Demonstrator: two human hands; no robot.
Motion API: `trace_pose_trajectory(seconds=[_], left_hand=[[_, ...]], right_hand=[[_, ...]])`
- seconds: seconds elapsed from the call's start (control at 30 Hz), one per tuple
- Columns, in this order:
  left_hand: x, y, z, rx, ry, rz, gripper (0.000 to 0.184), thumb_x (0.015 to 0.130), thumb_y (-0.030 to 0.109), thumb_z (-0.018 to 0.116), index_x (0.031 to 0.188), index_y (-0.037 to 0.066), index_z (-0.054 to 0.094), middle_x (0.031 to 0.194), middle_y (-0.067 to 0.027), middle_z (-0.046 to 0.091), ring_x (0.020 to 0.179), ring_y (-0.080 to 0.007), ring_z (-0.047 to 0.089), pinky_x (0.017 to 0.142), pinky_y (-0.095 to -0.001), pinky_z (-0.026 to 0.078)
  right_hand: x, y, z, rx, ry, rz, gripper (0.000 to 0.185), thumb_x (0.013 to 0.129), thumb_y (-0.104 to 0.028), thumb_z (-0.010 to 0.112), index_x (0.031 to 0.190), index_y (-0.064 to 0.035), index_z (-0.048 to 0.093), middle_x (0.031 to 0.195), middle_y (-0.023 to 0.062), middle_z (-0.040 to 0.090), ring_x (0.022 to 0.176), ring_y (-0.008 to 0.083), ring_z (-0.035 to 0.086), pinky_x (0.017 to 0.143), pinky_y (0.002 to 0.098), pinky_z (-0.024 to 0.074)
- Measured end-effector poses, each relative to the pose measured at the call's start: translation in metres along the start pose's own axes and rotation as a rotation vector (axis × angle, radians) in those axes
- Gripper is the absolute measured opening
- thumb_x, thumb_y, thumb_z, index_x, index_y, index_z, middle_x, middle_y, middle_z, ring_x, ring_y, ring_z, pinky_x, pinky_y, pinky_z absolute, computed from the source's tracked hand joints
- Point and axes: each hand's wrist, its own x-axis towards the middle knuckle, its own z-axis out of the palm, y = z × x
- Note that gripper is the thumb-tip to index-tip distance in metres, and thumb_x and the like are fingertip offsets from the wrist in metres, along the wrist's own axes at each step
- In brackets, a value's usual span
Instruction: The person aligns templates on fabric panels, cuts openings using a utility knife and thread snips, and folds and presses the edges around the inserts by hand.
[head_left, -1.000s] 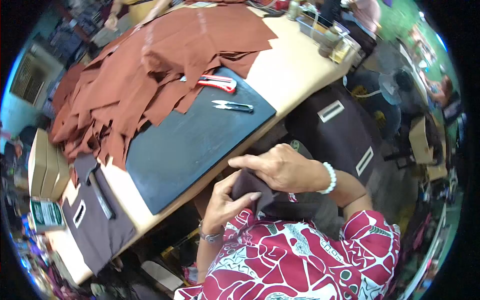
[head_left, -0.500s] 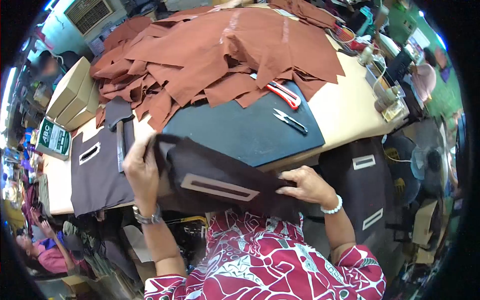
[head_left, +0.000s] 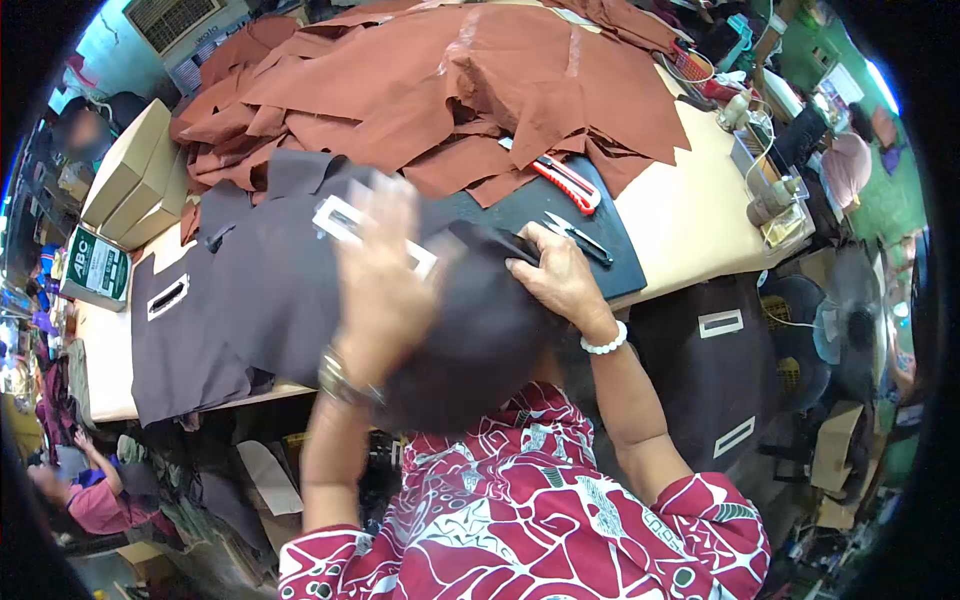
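Observation:
A dark brown cloth piece (head_left: 480,340) spreads over the table edge and the cutting mat, its near part bulging toward my body. On it lies a pale rectangular frame (head_left: 340,219) with a slot, partly hidden by my left hand. My left hand (head_left: 385,275), blurred by motion, is over the cloth with its fingers stretched out. At the cloth's right edge, my right hand (head_left: 562,278) pinches a fold between thumb and fingers. Close by on the dark mat (head_left: 628,260) are thread snips (head_left: 580,238) and a red utility knife (head_left: 570,186).
Rust-brown cloth pieces (head_left: 400,95) are heaped across the table's back. Another dark piece with a slotted frame (head_left: 168,297) lies at left, near cardboard boxes (head_left: 135,175) and a green-and-white ABC box (head_left: 97,268). At right, dark cloth with pale frames (head_left: 720,323) hangs below the tabletop.
The dark cloth has gone from being held up between both hands to lying over the mat and table, covering the hammer-like tool. My left hand has let go of its edge.

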Motion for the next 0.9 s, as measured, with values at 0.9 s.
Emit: trace_pose_trajectory(seconds=[0.9], left_hand=[[-0.050,0.114,0.094,-0.136,-0.128,0.014,0.070,0.080,0.053,0.056,0.130,0.005,0.048,0.139,-0.0215,0.036,0.134,-0.0408,0.024,0.104,-0.0627,0.018]], right_hand=[[-0.038,0.047,-0.052,-0.546,0.517,-0.092,0.017,0.080,-0.014,0.066,0.088,-0.0001,0.063,0.091,0.0165,0.060,0.088,0.0320,0.057,0.080,0.0405,0.0438]])
